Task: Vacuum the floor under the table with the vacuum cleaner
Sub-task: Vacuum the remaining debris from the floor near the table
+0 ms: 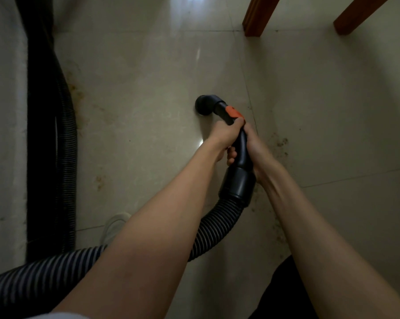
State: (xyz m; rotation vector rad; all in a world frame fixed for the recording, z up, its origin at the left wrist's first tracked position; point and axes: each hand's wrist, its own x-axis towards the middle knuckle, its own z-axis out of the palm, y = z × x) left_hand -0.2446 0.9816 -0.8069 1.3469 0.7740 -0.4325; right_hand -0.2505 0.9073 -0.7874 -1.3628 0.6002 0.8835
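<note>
The vacuum nozzle [204, 105] is sitting on the pale tile floor [148, 77], its rigid black handle tube [239, 146] running back and slightly right toward the person, so the long axis is pointing ahead toward the 2 wooden table legs [259, 16]. The left hand [226, 134] is wrapping the tube nearer the nozzle, just behind the orange slider [233, 112]; the right hand [256, 153] is clasping it beside and slightly behind. Each grip is curled tight round the tube. The ribbed hose [208, 229] is trailing back left. Brown dirt specks [280, 146] are lying just right of the hands.
</note>
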